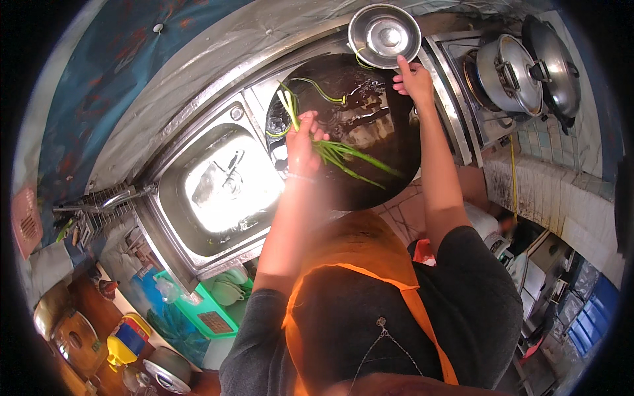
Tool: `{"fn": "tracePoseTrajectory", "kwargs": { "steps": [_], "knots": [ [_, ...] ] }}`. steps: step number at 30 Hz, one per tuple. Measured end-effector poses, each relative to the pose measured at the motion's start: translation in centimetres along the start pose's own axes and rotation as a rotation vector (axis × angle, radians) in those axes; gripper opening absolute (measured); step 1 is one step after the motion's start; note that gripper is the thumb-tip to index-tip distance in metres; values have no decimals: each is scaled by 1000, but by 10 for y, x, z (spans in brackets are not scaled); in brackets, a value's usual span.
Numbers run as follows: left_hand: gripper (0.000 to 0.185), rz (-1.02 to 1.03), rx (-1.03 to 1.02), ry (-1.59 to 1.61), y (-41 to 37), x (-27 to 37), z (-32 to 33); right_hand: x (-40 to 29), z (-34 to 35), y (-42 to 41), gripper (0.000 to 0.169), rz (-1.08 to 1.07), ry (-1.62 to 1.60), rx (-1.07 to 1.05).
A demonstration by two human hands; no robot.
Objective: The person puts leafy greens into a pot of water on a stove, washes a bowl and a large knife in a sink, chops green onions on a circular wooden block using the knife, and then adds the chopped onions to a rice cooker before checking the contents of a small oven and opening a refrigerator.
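Observation:
My left hand [304, 148] is closed around a bunch of spring onions [342, 154]. Their white ends point away from me and the green leaves fan out to the right. Beneath the bunch is a large dark round pan [346, 188] with a wet, shiny surface. A single curved green stalk [319, 89] lies across its far part. With thumb and fingers, my right hand [416, 81] grips the near rim of a shiny metal bowl [369, 37] at the pan's far right edge. A thin green strand hangs at the bowl's left side.
Left of the pan is a steel sink [176, 213] with a faucet [124, 195]. A lidded pot [512, 74] stands on the stove at right, beside a large dark lid [550, 69]. A green plastic basket [213, 326] holding dishes sits below the sink's edge.

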State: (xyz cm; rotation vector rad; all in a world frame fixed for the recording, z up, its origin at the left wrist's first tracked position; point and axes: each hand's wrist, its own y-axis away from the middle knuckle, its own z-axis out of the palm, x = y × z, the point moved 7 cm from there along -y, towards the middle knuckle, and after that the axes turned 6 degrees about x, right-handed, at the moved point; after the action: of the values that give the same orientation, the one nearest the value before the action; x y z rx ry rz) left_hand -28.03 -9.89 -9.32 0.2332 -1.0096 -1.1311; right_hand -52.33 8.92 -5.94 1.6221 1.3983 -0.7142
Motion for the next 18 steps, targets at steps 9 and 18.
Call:
{"fn": "tracePoseTrajectory", "kwargs": {
  "steps": [9, 18],
  "knots": [
    [19, 64, 98, -14, 2, 20, -22, -69, 4, 102, 16, -1051, 204, 101],
    [22, 1031, 233, -1574, 14, 99, 11, 16, -92, 31, 42, -362, 682, -424]
  ]
}}
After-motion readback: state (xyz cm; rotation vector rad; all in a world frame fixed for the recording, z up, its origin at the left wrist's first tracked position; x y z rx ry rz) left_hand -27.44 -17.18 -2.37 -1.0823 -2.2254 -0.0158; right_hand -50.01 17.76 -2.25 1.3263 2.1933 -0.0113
